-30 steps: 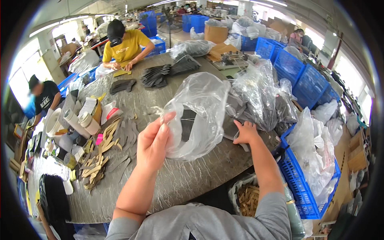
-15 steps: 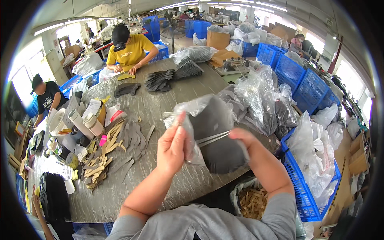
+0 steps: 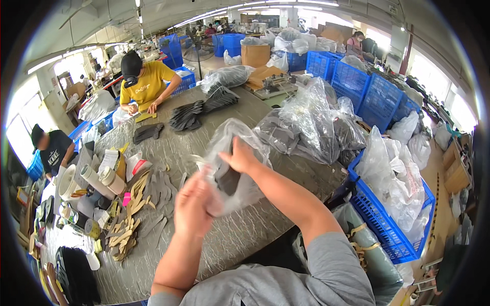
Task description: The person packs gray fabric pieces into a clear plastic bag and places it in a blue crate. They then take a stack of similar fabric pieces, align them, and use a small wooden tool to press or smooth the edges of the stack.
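Two hands at one clear plastic bag [image 3: 241,196].
Head view: bag held above the table [image 3: 232,239], toward its near edge, dark grey pieces [image 3: 228,182] inside. Left hand [image 3: 195,204] motion-blurred, fingers apparently pinching the bag's side. Right hand [image 3: 241,156] against bag and pieces, thumb spread from other fingers. Tan strips [image 3: 124,234] toward table's left edge.

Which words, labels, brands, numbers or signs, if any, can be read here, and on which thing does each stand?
Yellow T-shirt: pale lettering across the chest; wording not repeated here.
Black T-shirt: pale lettering on the chest; likewise not repeated.
White paper sheet: any print is too small to read.
White plastic bag in the blue crate: reddish print, too blurred to read.
Clear plastic bag: no lettering I can make out.
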{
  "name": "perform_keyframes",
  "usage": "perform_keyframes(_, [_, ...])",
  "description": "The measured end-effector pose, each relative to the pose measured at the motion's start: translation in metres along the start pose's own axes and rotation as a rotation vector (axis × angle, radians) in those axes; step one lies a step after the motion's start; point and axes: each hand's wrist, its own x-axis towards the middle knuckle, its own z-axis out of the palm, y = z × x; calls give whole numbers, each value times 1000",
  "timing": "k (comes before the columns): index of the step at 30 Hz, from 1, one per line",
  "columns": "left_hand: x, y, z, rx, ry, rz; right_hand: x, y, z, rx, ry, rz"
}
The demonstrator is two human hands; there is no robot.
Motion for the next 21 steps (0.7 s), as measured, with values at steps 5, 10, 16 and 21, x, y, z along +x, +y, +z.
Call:
perform_keyframes(5, [42, 53, -79, -75, 49, 308, -75, -38, -116, -130, -655, -698])
perform_keyframes(10, [64, 77, -49, 170, 42, 352, -56, -16, -171, -422, 124, -622])
perform_keyframes(16, [67, 109, -18, 137, -287, 431, -61, -34, -183, -203, 234, -421])
perform_keyframes(21, [98, 19, -107, 848, -539, 277, -57, -75, -124, 674, 325, -565])
